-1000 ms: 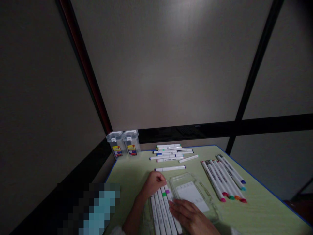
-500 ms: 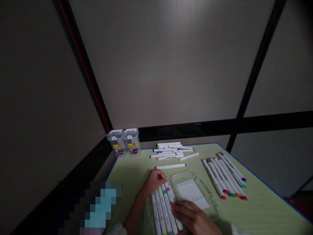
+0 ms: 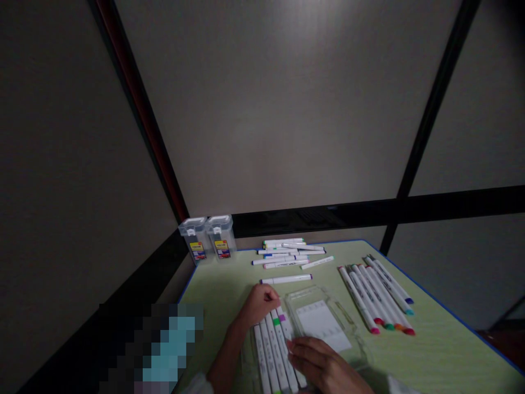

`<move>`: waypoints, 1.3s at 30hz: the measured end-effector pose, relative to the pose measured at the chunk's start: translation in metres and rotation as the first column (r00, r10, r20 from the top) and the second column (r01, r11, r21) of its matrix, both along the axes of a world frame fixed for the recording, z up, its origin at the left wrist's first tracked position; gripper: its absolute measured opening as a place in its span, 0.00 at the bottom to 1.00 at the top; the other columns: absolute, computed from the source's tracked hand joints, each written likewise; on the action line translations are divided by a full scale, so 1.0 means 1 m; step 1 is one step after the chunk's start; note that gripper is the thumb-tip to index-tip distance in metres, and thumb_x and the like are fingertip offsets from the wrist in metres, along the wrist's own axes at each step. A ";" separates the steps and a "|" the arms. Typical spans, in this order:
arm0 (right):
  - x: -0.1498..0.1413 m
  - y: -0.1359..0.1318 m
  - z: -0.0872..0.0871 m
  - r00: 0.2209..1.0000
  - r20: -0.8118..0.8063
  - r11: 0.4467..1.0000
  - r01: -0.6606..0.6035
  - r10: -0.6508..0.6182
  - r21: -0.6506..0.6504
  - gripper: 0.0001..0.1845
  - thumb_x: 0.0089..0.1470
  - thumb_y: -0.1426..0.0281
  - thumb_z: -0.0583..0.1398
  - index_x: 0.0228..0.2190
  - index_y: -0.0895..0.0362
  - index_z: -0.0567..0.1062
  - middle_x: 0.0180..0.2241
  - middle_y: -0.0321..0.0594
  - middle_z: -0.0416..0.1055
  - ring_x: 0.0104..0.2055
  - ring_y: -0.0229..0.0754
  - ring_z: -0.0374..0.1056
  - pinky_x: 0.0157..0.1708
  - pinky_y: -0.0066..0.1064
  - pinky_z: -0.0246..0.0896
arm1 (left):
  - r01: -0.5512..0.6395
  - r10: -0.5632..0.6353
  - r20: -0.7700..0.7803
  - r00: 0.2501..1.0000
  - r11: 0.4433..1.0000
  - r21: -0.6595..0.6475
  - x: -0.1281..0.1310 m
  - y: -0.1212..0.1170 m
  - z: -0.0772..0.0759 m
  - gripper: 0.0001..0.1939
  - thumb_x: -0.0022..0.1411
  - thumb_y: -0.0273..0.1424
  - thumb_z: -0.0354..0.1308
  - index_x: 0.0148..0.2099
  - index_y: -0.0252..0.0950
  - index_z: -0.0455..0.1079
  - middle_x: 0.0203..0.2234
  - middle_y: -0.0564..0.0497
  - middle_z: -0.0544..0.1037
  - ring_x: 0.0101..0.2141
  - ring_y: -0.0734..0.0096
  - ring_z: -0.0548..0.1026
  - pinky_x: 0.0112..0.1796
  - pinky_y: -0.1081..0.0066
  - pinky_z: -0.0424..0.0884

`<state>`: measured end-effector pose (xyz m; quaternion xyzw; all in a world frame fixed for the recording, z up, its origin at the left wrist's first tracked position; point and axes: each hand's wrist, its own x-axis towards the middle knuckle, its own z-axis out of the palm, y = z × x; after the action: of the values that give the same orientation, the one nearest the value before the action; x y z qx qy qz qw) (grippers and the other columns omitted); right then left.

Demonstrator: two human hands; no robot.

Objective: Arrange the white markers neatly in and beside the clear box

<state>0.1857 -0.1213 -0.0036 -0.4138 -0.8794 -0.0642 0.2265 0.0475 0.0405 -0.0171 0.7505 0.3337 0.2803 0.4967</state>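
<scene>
A row of white markers (image 3: 274, 350) lies side by side in a clear plastic case (image 3: 246, 358), with a green and a purple band near their far ends. My left hand (image 3: 261, 303) is curled over the far end of the row, thumb and fingers pinched at a marker's tip. On the right side of the row, my right hand (image 3: 322, 364) has its fingers pressed together against the near part of the rightmost marker, partly covering it. The case's open clear lid (image 3: 296, 298), with a white paper insert (image 3: 323, 325), lies to the right.
Behind my hands, one marker (image 3: 286, 279) lies crosswise before a loose pile of markers (image 3: 283, 254). More colour-tipped markers (image 3: 379, 295) lie at right. Two clear boxes (image 3: 221, 238) stand at the back left corner. The table's blue edge (image 3: 451, 318) runs along the right.
My right hand has shifted very slightly to the right and toward me along the row. My left hand stays at the far end.
</scene>
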 end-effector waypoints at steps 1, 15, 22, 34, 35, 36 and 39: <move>0.000 0.000 0.000 1.000 0.001 1.000 -0.007 0.007 0.002 0.24 0.50 0.57 0.55 0.42 0.61 0.71 0.43 0.44 0.70 0.45 0.43 0.64 0.44 0.28 0.60 | 0.006 -0.006 0.001 1.000 1.000 0.002 0.000 -0.001 0.001 0.05 0.41 0.22 0.55 0.18 0.32 0.61 0.21 0.52 0.69 0.25 0.74 0.68 0.29 0.73 0.64; 0.001 -0.002 0.007 0.998 0.063 0.999 -0.026 0.024 0.019 0.22 0.51 0.59 0.55 0.41 0.62 0.72 0.42 0.42 0.70 0.46 0.42 0.65 0.45 0.27 0.60 | 0.006 -0.006 -0.001 1.000 1.000 -0.022 0.001 -0.006 0.010 0.06 0.40 0.21 0.55 0.17 0.31 0.61 0.22 0.51 0.70 0.26 0.74 0.68 0.29 0.74 0.64; -0.005 -0.004 0.005 0.995 0.088 0.998 -0.053 0.050 0.024 0.13 0.52 0.65 0.57 0.36 0.59 0.73 0.41 0.38 0.72 0.44 0.39 0.66 0.46 0.25 0.60 | -0.018 0.018 -0.027 0.999 1.000 -0.018 0.001 -0.005 0.009 0.06 0.40 0.21 0.56 0.17 0.31 0.62 0.22 0.51 0.71 0.26 0.74 0.69 0.30 0.74 0.64; -0.008 -0.005 -0.003 0.995 0.048 0.996 -0.085 0.084 0.014 0.07 0.54 0.70 0.55 0.34 0.58 0.73 0.38 0.35 0.73 0.42 0.36 0.67 0.47 0.24 0.58 | -0.023 0.023 -0.016 1.000 1.000 -0.009 0.000 -0.006 0.008 0.05 0.41 0.22 0.57 0.19 0.31 0.63 0.23 0.51 0.71 0.27 0.74 0.69 0.31 0.74 0.64; -0.008 -0.005 -0.003 0.996 0.039 0.997 -0.076 0.076 0.011 0.07 0.54 0.70 0.55 0.34 0.58 0.73 0.38 0.35 0.73 0.42 0.36 0.67 0.47 0.24 0.58 | -0.021 0.021 -0.017 1.000 1.000 -0.010 0.000 -0.006 0.007 0.05 0.41 0.22 0.57 0.19 0.31 0.63 0.23 0.51 0.71 0.27 0.74 0.69 0.31 0.74 0.64; -0.008 -0.005 -0.005 0.997 0.031 0.998 -0.070 0.070 0.007 0.08 0.54 0.71 0.55 0.34 0.58 0.73 0.38 0.35 0.73 0.42 0.35 0.67 0.47 0.25 0.58 | -0.019 0.019 -0.017 1.000 1.000 -0.011 0.000 -0.006 0.007 0.05 0.41 0.22 0.57 0.19 0.31 0.63 0.23 0.51 0.71 0.27 0.74 0.69 0.31 0.74 0.64; -0.008 -0.005 -0.011 0.998 0.011 0.998 -0.067 0.067 0.002 0.07 0.54 0.71 0.55 0.34 0.57 0.73 0.38 0.34 0.73 0.42 0.35 0.67 0.46 0.26 0.59 | -0.015 0.014 -0.012 1.000 1.000 -0.010 0.000 -0.005 0.006 0.05 0.41 0.22 0.57 0.19 0.31 0.63 0.23 0.51 0.71 0.27 0.74 0.69 0.31 0.74 0.64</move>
<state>0.1778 -0.1258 -0.0150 -0.3835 -0.8939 -0.0599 0.2241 0.0475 0.0356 -0.0113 0.7473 0.3436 0.2775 0.4964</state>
